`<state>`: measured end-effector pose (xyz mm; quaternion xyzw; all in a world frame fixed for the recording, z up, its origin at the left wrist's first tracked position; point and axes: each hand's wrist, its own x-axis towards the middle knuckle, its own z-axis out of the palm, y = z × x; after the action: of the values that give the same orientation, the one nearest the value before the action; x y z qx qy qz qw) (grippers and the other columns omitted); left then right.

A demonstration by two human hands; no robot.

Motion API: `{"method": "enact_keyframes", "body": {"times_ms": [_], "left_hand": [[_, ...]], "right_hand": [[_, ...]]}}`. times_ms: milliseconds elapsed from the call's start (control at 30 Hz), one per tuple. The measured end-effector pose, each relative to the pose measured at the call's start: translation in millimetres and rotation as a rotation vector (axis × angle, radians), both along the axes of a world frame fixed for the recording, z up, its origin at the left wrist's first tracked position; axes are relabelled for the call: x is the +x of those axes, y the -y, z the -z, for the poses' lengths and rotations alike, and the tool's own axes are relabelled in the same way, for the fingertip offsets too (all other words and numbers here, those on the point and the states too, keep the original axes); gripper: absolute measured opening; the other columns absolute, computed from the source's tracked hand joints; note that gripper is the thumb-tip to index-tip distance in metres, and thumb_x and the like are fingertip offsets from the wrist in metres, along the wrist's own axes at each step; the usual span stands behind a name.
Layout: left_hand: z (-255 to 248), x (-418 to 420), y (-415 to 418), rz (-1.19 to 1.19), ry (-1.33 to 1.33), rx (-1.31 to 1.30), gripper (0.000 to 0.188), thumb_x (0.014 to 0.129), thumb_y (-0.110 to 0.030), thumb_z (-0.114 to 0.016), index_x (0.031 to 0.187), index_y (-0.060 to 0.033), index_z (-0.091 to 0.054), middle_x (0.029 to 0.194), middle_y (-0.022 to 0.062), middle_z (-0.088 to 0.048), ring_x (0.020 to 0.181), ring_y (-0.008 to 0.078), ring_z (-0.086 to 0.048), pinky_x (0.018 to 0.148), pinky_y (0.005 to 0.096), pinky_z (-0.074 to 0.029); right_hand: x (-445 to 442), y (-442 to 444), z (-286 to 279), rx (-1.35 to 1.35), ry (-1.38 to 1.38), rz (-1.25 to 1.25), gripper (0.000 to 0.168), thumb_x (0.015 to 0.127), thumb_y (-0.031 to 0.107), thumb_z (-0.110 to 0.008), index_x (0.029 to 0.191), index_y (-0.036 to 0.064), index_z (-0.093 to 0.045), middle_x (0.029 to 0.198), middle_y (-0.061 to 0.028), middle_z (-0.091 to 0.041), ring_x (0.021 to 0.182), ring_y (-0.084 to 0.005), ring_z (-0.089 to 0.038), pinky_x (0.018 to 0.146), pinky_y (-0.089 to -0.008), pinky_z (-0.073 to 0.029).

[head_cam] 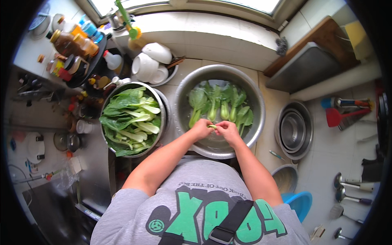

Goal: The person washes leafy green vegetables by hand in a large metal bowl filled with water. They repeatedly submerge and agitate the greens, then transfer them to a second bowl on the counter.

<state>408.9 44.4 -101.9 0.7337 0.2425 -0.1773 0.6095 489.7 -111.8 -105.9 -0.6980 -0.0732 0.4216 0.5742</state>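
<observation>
Over the near half of a large metal basin (260,107), my left hand (202,129) and my right hand (228,130) meet fingertip to fingertip. Pinched between them is a small green vegetable piece (212,126), mostly covered by the fingers. Several heads of bok choy (215,102) lie in the water in the basin, leaves towards the window and stems towards me. To the left, a metal pot (105,144) is heaped with loose bok choy leaves (134,119), their pale stems pointing right.
White bowls (150,65) and chopsticks lean in a dish behind the pot. Bottles (70,39) crowd the back left. Nested metal bowls (293,130) stand on the right, with a pen-like stick (277,155) nearby. Cutting boards (309,67) lean at the back right; a blue basin (301,205) sits low.
</observation>
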Motion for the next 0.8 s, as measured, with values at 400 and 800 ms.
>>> {"method": "enact_keyframes", "body": {"times_ms": [400,800], "left_hand": [[-8,6,-10,-0.018,0.098,-0.335,0.018,0.091,-0.009,-0.061,0.1,0.0061,-0.067,0.078,0.0069,-0.067,0.066,0.0103,-0.061,0.062,0.024,-0.052],[-22,-1,-7,0.572,0.535,0.546,0.017,0.087,-0.016,-0.056,0.084,-0.0005,-0.062,0.081,0.018,-0.064,0.076,0.0388,-0.062,0.068,0.0471,-0.049]], "right_hand": [[19,10,-15,0.05,-0.123,-0.072,0.011,0.082,0.009,-0.067,0.086,0.002,-0.059,0.078,-0.0047,-0.064,0.067,-0.0097,-0.058,0.062,-0.0235,-0.048],[35,7,-16,-0.039,-0.151,-0.413,0.01,0.079,0.007,-0.067,0.083,0.002,-0.059,0.079,-0.0064,-0.066,0.066,-0.0113,-0.059,0.063,-0.0245,-0.048]]}}
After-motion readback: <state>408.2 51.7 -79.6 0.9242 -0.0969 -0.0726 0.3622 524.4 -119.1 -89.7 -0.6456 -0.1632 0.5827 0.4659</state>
